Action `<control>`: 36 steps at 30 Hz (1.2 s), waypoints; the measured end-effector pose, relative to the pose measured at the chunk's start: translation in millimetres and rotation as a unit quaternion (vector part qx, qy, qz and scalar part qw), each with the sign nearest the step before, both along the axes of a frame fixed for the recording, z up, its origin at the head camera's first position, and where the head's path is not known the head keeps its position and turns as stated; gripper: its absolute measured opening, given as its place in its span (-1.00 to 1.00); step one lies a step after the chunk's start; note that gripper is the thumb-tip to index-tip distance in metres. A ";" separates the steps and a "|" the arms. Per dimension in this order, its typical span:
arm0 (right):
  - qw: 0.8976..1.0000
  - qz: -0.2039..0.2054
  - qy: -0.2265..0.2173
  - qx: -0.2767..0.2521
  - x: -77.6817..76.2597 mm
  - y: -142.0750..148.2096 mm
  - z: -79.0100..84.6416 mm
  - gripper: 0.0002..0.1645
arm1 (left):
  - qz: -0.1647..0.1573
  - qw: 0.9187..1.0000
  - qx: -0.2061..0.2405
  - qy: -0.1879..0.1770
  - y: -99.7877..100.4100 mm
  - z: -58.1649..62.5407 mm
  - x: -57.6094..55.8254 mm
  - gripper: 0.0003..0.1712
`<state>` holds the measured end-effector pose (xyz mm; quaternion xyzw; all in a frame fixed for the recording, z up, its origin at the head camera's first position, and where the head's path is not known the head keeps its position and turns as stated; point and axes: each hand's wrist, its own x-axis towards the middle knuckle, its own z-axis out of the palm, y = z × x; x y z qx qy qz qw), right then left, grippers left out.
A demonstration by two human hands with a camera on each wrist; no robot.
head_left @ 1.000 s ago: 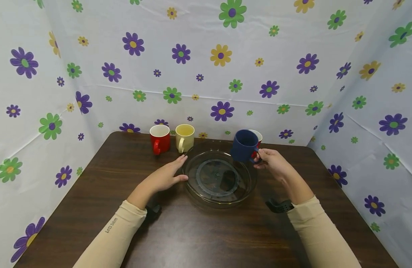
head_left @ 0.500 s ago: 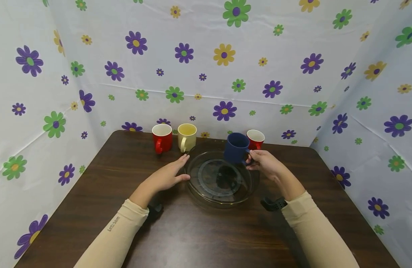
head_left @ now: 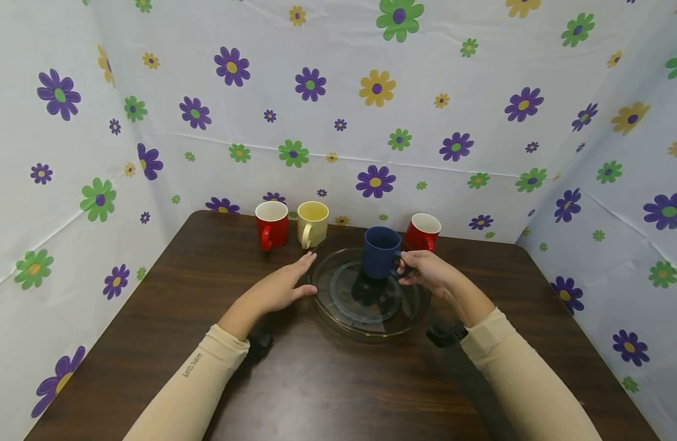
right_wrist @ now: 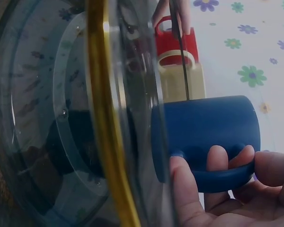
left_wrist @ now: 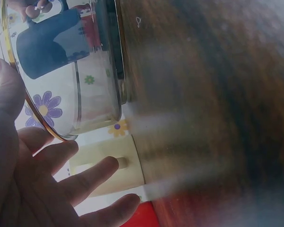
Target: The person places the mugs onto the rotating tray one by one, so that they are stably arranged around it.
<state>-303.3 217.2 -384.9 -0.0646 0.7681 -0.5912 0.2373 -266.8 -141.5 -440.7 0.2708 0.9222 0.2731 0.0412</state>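
A round clear glass bowl [head_left: 344, 315] with a gold-tinted rim stands mid-table. My left hand [head_left: 275, 291] is at its left side, fingers extended, thumb at the rim in the left wrist view. With my right hand [head_left: 434, 269] I hold a blue mug [head_left: 378, 257] by its handle, upright over the bowl. In the right wrist view, the blue mug [right_wrist: 210, 130] has its base end behind the glass. A dark reflection lies below it in the bowl. Whether the base touches the bowl's floor, I cannot tell.
Behind the bowl on the left are a red mug [head_left: 272, 225] and a pale yellow mug [head_left: 312, 223]. A second red mug [head_left: 423, 231] stands at the back right, behind my right hand. Flower-patterned cloth [head_left: 338, 147] encloses the dark wooden table [head_left: 327, 386].
My right hand has carried the blue mug left and slightly down over the bowl, uncovering the red mug at the back right. The left hand stays by the rim.
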 end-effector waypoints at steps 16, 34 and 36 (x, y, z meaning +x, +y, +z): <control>0.997 0.041 0.003 0.061 -6.4 -1.2 -3.4 -0.61 | 0.005 1.000 -0.005 -0.016 2.2 0.6 -0.5 -0.04; 0.989 0.042 0.017 0.143 -32.0 4.3 1.5 -0.58 | -0.007 0.999 0.019 -0.030 -1.5 1.6 -0.8 -0.01; 0.987 0.048 0.016 0.150 -34.3 2.8 2.4 -0.56 | -0.006 0.999 0.019 -0.033 -1.5 1.1 -1.2 -0.01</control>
